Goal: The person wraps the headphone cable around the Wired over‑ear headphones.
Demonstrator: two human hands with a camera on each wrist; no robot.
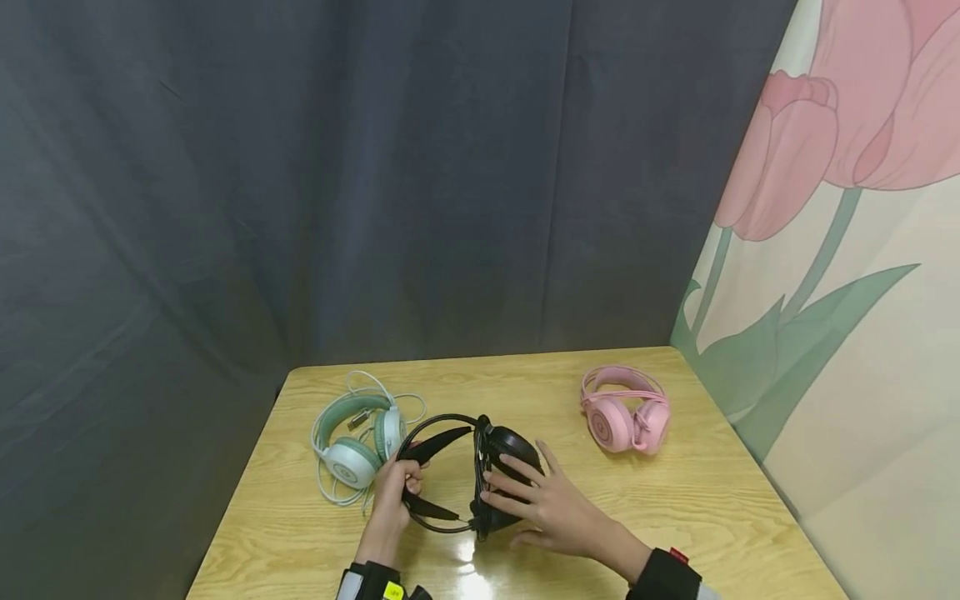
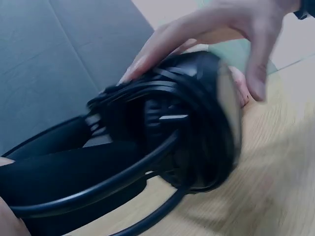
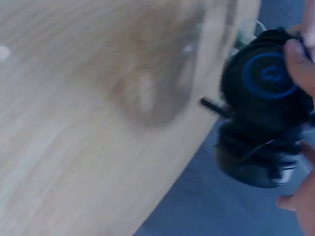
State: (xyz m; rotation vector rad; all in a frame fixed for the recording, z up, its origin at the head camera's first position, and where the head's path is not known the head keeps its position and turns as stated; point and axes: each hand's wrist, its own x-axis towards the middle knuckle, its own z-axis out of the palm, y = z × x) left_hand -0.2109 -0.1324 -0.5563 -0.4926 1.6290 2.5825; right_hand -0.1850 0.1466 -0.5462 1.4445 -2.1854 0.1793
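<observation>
A pair of black headphones (image 1: 514, 445) is held up over the table, its cable bundled against the ear cups. My left hand (image 1: 393, 493) grips the headband. Beside the ear cups, my right hand (image 1: 561, 512) has its fingers spread over them; in the left wrist view the thumb of that right hand (image 2: 231, 24) hangs apart from the cup. Blurred in the right wrist view, one ear cup (image 3: 268, 76) shows a blue ring emblem. Whether every right fingertip touches the headphones I cannot tell.
Mint-green and white headphones (image 1: 352, 462) with a loose cable lie close to the left hand. Pink headphones (image 1: 611, 423) stand at the back right of the wooden table (image 1: 720, 517). Behind the table hangs a dark curtain (image 1: 450, 183); a tulip-patterned panel (image 1: 862, 350) borders the right side.
</observation>
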